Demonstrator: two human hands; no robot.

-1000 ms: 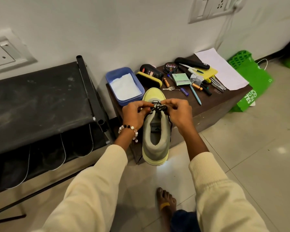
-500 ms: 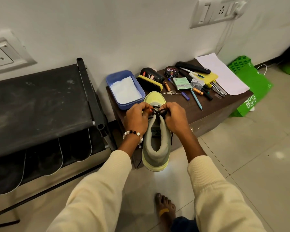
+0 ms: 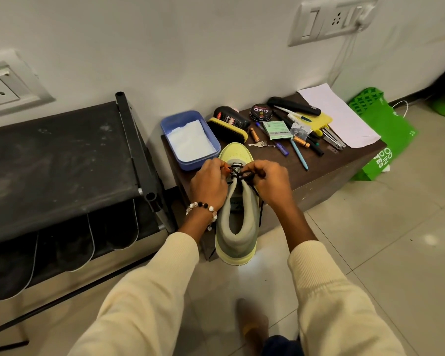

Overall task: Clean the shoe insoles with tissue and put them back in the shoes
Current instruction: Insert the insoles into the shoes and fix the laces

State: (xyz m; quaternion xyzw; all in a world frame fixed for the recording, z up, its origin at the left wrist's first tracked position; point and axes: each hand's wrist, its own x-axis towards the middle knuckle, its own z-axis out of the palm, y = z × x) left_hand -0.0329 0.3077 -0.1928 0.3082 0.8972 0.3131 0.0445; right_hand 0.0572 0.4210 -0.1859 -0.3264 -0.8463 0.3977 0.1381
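- The grey-and-pale-yellow fabric sneaker (image 3: 238,222) lies on the front edge of the dark brown wooden low cabinet (image 3: 326,170), toe toward the wall and heel overhanging the edge toward the person.
- The left hand (image 3: 209,185) is closed in a pinch on one strand of the black shoelace (image 3: 242,173) at the left side of the sneaker's throat; a bead bracelet (image 3: 202,208) sits on that wrist.
- The right hand (image 3: 270,182) is likewise pinched on the lace at the right side, and the two hands sit close together over the knot area.
- Step in hand, as a judgement: the lace is being worked at the top of the tongue. Whether it is being tied or undone cannot be told from this view.
- The insole cannot be made out (the shoe opening is dark and narrow), so whether it is in the shoe cannot be told.
- The blue rectangular plastic tub (image 3: 190,140) holding white folded tissue (image 3: 190,140) stands just beside the toe, to its left.
- Only one sneaker is visible; its pair is not in view.
- Next move, as a judgement: if the lace is coming loose, the throat must be widened enough for the insole to be drawn out, then a tissue taken from the tub. If it is being tied, the second shoe has to be fetched.
- Caution: the overhanging heel may tip off the cabinet if the lace is pulled hard toward the person.
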